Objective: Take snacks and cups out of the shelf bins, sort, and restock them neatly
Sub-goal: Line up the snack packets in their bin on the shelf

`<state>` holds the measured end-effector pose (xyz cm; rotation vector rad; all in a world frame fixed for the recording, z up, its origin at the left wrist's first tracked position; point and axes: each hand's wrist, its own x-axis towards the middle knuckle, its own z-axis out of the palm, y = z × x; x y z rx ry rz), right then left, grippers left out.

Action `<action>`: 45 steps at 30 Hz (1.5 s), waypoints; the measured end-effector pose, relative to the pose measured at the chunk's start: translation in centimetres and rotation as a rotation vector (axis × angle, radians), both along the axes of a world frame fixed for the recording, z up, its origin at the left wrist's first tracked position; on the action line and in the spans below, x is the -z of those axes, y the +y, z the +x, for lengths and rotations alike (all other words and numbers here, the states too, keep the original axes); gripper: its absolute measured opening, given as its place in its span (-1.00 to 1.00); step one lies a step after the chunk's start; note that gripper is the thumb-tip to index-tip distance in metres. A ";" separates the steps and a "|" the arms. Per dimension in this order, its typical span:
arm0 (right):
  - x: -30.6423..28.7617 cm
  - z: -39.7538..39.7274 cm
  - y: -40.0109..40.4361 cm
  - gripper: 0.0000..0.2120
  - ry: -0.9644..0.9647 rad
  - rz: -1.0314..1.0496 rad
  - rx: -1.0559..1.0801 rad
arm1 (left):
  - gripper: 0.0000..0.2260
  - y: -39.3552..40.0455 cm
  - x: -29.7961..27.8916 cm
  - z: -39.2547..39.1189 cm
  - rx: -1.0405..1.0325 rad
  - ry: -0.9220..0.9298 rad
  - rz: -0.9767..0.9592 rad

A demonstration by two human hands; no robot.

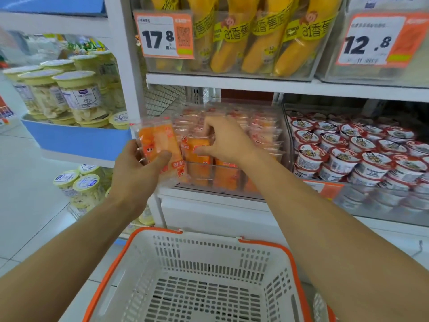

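Nearest the camera sits a white plastic basket [209, 275] with an orange rim, its slotted floor bare. Above it both forearms reach toward the middle shelf [232, 83].

The left hand [137, 168] grips an orange snack packet [157, 140] in clear wrapping, thumb pressed across the packet's lower front and fingers curled behind it; the packet is upright, tilted slightly left, held just in front of the left corner of the clear bin [209, 168]. The right hand [222, 142] is over that bin, fingers bent and thumb opposed, pinching the top of another orange packet [197, 147] that stands in the bin's front row. More of the same packets [262, 129] fill the bin behind and to the right.

Just beside this bin, on the right part of the same shelf, a second clear bin holds stacked red-and-white cups [352, 145] with printed lids. On the shelf above stand yellow banana-shaped packets [250, 43] in a clear bin, with a price tag reading 17.8 [164, 36] at its left front and another reading 12.8 [376, 40] further right. On the neighbouring unit to the left, clear jars with pale yellow lids [79, 96] stand on a blue-edged shelf.
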<state>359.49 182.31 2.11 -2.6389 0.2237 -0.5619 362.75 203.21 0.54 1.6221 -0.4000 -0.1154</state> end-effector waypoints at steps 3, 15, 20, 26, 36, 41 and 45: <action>-0.1 -0.9 -0.1 -0.66 0.062 0.018 -0.058 | -0.76 -0.3 -0.8 0.1 0.035 -0.074 0.022; -6.3 -7.3 -4.4 -0.68 -0.129 0.332 -0.159 | -0.42 -7.2 -2.3 0.0 0.384 -0.537 0.333; -5.6 -8.2 -6.5 -0.66 -0.123 0.214 -0.035 | -0.55 -7.5 0.0 3.2 0.177 -0.972 0.877; -1.6 -5.8 -4.8 -0.68 0.043 0.009 -0.009 | -0.69 -7.6 -0.9 5.1 0.254 -0.912 0.829; -0.8 -4.6 -3.7 -0.75 0.145 -0.052 -0.017 | -0.63 -6.7 0.3 6.5 0.315 -0.910 0.833; -2.9 -5.4 -2.3 -0.84 0.305 -0.097 -0.072 | -0.49 -5.7 -0.2 5.7 0.326 -1.027 0.897; -3.3 -6.0 -2.8 -0.74 0.338 -0.146 -0.055 | -0.57 -5.2 -0.8 5.4 0.411 -0.970 0.890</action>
